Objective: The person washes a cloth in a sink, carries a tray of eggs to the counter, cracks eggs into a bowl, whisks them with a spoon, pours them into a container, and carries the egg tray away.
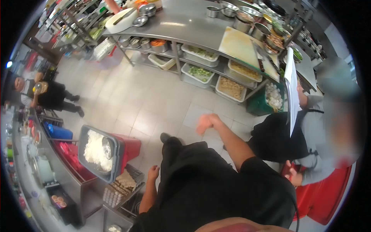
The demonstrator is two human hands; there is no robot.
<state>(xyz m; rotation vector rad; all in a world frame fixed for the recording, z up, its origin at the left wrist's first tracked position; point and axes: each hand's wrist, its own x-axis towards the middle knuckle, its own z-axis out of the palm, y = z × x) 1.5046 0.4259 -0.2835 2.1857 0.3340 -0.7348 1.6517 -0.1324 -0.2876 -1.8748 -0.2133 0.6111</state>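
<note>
Many eggs (pixel 112 197) sit near the left corner of a rack (pixel 137 178), beside a tub (pixel 118 152) of white food (pixel 94 147). The tub stands over a red bin (pixel 132 148), and a metal bowl (pixel 107 149) lies on the food near the tub's right edge. The left hand (pixel 153 173) hangs just beside the rack's right side, fingers partly bent; whether it grips anything I cannot tell. The right hand (pixel 208 123) is blurred, raised above the floor (pixel 154 96), released, with loose fingers.

Ahead runs a counter (pixel 181 27). A cutting board (pixel 239 44) lies toward its right end, a knife (pixel 260 62) at the board's right edge; a round board (pixel 121 23) with another knife (pixel 124 16) occupies the counter's left corner. Greens (pixel 199 72) fill a white tub (pixel 193 82) beneath the counter's near edge.

On the right, a grey-sleeved person (pixel 315 174) holds papers (pixel 292 92). Another person (pixel 52 94) stands far left.
</note>
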